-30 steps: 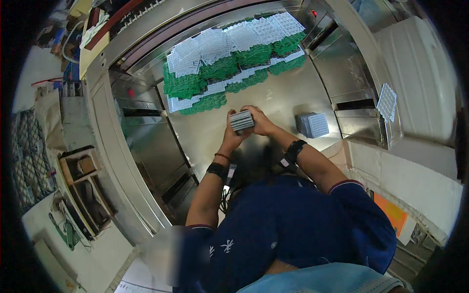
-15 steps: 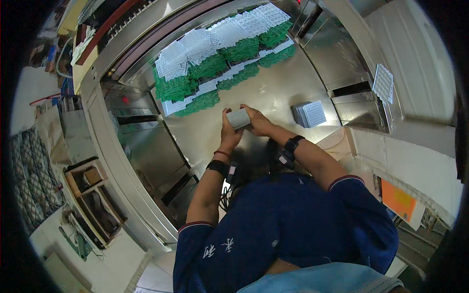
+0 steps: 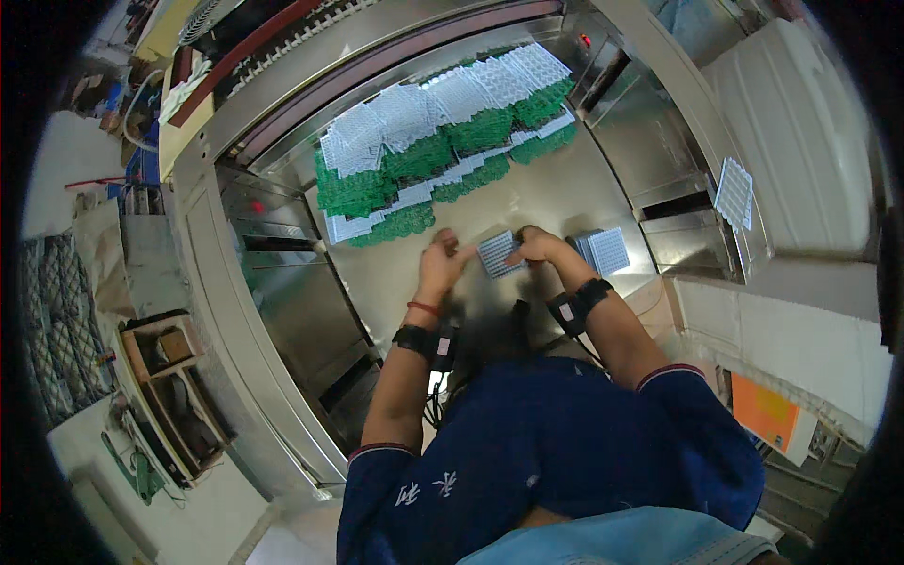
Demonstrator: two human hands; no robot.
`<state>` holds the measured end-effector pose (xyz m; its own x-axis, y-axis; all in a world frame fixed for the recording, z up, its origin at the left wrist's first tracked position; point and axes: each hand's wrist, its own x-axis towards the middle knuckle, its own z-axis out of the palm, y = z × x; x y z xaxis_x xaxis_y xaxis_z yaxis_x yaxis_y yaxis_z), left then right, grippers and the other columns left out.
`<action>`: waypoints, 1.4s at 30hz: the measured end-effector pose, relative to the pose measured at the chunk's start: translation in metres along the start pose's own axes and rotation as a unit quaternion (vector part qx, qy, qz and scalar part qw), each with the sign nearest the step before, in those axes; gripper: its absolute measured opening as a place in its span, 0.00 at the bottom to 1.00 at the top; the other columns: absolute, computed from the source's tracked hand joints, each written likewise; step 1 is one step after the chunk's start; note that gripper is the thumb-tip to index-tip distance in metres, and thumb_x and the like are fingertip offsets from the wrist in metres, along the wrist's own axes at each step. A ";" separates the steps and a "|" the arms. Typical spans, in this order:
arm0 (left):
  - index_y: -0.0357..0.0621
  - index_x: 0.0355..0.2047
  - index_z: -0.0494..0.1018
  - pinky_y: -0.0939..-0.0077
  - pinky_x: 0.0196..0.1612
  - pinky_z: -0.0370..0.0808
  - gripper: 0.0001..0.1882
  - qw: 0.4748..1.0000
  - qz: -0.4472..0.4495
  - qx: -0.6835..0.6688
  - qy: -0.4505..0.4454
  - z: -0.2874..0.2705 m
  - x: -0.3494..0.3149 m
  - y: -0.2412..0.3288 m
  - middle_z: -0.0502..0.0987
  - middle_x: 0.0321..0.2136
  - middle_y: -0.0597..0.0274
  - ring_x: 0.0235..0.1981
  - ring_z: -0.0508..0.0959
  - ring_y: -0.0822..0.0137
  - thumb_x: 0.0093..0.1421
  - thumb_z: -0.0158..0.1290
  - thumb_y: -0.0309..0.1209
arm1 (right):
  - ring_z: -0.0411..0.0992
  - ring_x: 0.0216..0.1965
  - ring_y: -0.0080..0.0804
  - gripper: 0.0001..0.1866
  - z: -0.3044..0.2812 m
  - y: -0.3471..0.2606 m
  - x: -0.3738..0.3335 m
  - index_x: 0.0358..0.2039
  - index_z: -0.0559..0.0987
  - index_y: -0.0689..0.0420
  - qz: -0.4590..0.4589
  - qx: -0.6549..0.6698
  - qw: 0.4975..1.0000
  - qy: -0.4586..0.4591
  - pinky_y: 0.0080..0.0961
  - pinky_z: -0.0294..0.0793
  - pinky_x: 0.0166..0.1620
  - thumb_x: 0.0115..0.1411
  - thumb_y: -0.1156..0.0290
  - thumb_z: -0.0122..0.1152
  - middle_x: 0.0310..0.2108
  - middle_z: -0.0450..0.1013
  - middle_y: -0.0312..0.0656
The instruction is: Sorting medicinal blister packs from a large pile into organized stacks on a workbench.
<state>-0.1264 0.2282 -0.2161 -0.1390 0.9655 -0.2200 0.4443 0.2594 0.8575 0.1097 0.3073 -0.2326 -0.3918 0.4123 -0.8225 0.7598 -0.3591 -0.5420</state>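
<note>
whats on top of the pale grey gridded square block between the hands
The thumb of the bare right hand lies over the right side of the block; its gridded face otherwise shows. The patch beneath the thumb and the block's underside are hidden.

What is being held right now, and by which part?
The right hand holds the bluish-grey gridded block by its right edge. The left hand, open near the block's left edge, grips nothing.

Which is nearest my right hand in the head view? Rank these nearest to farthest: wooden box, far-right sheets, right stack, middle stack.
1. Middle stack: touching the right hand, on its left.
2. Right stack: just right of the hand.
3. Far-right sheets: well right.
4. Wooden box: far left.
</note>
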 end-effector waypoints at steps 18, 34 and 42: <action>0.27 0.47 0.68 0.56 0.48 0.71 0.44 0.946 -0.080 0.190 0.249 -0.230 0.201 0.072 0.73 0.43 0.34 0.46 0.74 0.43 0.49 0.52 0.62 | 0.69 0.46 0.48 0.33 -0.114 -0.274 0.050 0.43 0.74 0.62 -0.100 -0.278 0.799 0.524 0.43 0.69 0.47 0.44 0.47 0.66 0.44 0.72 0.50; 0.30 0.44 0.67 0.57 0.47 0.72 0.42 0.914 -0.152 0.337 0.166 -0.213 0.249 0.076 0.74 0.43 0.42 0.47 0.73 0.46 0.46 0.56 0.61 | 0.69 0.46 0.49 0.40 -0.132 -0.288 0.070 0.50 0.70 0.60 -0.072 -0.191 0.770 0.604 0.44 0.66 0.49 0.39 0.51 0.70 0.44 0.71 0.51; 0.29 0.48 0.66 0.57 0.48 0.72 0.44 0.912 -0.148 0.343 0.172 -0.207 0.244 0.077 0.73 0.45 0.42 0.48 0.72 0.46 0.47 0.55 0.60 | 0.69 0.46 0.48 0.36 -0.135 -0.270 0.071 0.47 0.73 0.57 -0.063 -0.228 0.791 0.564 0.43 0.64 0.51 0.38 0.52 0.70 0.44 0.71 0.51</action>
<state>-0.3092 0.4796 -0.1074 -0.5593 0.8179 -0.1350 0.7747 0.5736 0.2661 -0.0529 0.5466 -0.1215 0.0375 0.9980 0.0501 0.9604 -0.0221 -0.2779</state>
